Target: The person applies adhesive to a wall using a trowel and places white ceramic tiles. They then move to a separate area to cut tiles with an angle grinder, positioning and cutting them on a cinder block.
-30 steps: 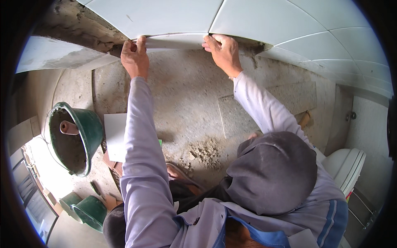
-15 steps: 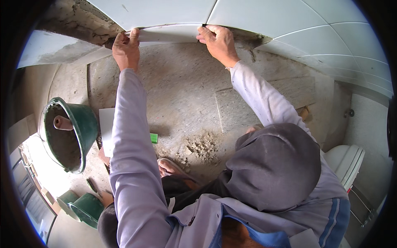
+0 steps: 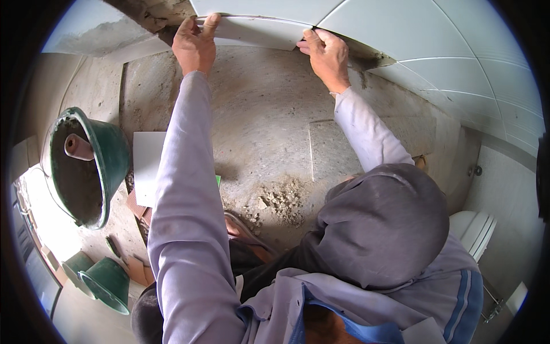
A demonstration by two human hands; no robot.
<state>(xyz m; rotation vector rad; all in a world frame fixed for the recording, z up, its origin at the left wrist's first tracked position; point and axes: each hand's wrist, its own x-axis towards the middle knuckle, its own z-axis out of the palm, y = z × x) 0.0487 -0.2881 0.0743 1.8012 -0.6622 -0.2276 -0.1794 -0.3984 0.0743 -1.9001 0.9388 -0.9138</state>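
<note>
A narrow white tile strip (image 3: 258, 32) lies along the bottom of the tiled wall, directly under a large white wall tile (image 3: 269, 7). At its left end my left hand (image 3: 196, 46) pinches it, thumb on the upper edge and fingers curled behind. My right hand (image 3: 327, 57) is closed at the strip's right end, fingertips by the seam between two big tiles. A thin dark gap shows there, and what those fingertips press on is partly hidden. Bare rough wall (image 3: 366, 55) is exposed to the right of the strip.
Left on the floor stands a green bucket (image 3: 109, 155) with a cylindrical object inside. Near it are a white tile (image 3: 148, 166), brown tile pieces (image 3: 137, 203) and smaller green buckets (image 3: 109, 284). Rubble (image 3: 283, 200) lies mid-floor. A white toilet (image 3: 472, 232) is at right.
The view has shifted, so the bucket sits further left and higher, and both hands further right. Both hands stay at the tile strip's ends.
</note>
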